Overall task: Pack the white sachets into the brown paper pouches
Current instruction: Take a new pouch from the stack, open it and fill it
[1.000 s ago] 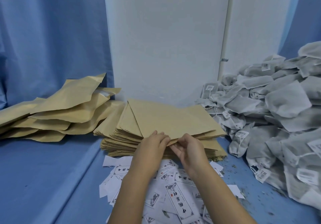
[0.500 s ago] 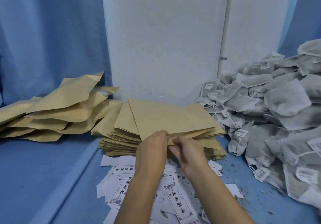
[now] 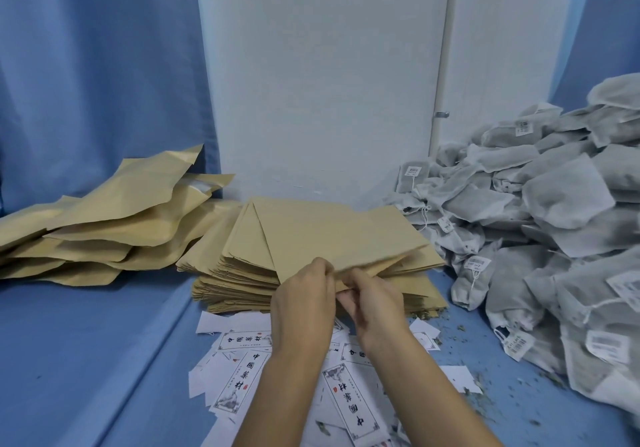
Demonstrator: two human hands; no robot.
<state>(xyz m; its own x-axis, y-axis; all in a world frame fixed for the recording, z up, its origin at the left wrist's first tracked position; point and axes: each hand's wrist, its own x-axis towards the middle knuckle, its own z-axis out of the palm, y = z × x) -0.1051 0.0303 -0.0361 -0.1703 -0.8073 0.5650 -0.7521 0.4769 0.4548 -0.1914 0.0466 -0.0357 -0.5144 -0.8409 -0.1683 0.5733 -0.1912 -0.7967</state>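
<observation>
Pinching the near edge of the top pouch, the left hand and right hand meet almost knuckle to knuckle, fingers curled tight on the paper. That pouch lies flat on the stack just beyond the grip, its long axis running left to right and tilted a little, with the far left corner pointing away. Its near edge is raised off the sheets below, so a thin gap shows under it to the right of the grip. Which end is the mouth cannot be told.

Right of the grip, the sachets rise in a big heap that touches the stack's right side, leaving little room there. Left of the grip, past the stack, fuller pouches lie overlapped, and bare blue cloth spreads in front of them. Under the wrists, printed labels lie scattered, and loose crumbs dot the cloth nearer the sachets. A white wall stands behind the stack.
</observation>
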